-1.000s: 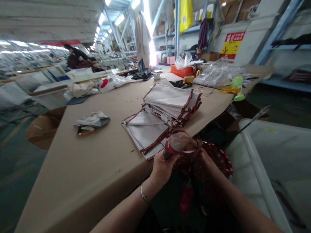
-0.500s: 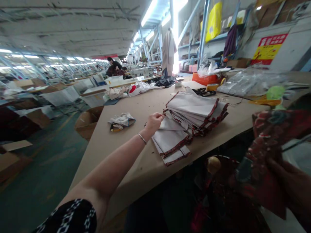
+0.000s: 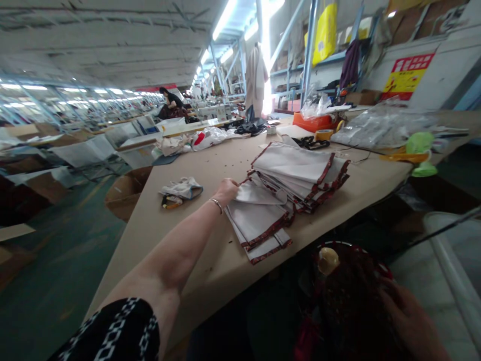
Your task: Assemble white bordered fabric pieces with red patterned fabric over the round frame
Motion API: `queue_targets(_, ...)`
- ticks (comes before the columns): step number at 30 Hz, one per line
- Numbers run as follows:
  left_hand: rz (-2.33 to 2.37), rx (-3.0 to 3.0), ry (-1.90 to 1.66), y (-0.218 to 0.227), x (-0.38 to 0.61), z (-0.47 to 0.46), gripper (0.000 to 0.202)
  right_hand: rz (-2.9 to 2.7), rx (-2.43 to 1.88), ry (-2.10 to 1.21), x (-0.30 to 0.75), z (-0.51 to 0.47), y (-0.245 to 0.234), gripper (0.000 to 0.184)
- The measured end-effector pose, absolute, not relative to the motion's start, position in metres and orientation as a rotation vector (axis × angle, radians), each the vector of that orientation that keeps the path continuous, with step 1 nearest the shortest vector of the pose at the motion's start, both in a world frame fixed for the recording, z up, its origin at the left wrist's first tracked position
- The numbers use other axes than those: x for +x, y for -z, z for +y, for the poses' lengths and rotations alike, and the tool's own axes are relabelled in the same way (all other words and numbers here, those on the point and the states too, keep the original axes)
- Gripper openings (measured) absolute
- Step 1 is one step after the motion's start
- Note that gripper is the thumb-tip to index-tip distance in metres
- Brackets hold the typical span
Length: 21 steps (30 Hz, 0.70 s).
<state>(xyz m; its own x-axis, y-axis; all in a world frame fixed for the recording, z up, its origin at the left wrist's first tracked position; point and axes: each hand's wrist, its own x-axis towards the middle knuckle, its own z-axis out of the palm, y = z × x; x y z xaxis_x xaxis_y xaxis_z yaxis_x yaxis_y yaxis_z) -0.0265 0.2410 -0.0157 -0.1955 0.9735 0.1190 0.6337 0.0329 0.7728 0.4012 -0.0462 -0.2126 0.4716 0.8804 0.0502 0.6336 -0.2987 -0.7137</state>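
Observation:
My left hand reaches out over the brown table and pinches the near-left corner of a white fabric piece with dark red trim that lies in a low pile. A taller stack of the same folded pieces sits just behind it. My right hand is low at the bottom right, resting on dark red patterned fabric in my lap; it is blurred and its fingers do not show clearly.
A crumpled cloth bundle lies left of my hand. At the table's far end are an orange tray, tape rolls, clear plastic bags and a green object. Shelving stands behind. Another person works far off.
My left hand left the red fabric in my lap, reached to the white pile and closed on a corner. My right hand dropped back to my lap with the red fabric.

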Motion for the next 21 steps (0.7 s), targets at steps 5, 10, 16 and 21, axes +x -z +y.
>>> queue_targets(5, 1.662, 1.687, -1.154, -0.012, -0.027, 0.207, 0.023, -1.271, -1.85, -0.338, 0.365, -0.058, 0.156, 0.037)
queue_targets(10, 1.125, 2.362, -1.326, -0.04, -0.014, 0.108, 0.013, -1.704, -1.331, -0.082, 0.301, -0.059, 0.082, 0.017)
queue_targets(16, 0.688, 2.823, -1.195, -0.018, 0.003, 0.024, 0.016, -1.868, -1.204, -0.014, 0.224, -0.017, 0.027, 0.057)
queue_targets(21, 0.851, 2.677, -1.291, 0.007, -0.003, -0.001, 0.016, -1.838, -1.137, -0.227, 0.199, 0.003, 0.043, 0.059)
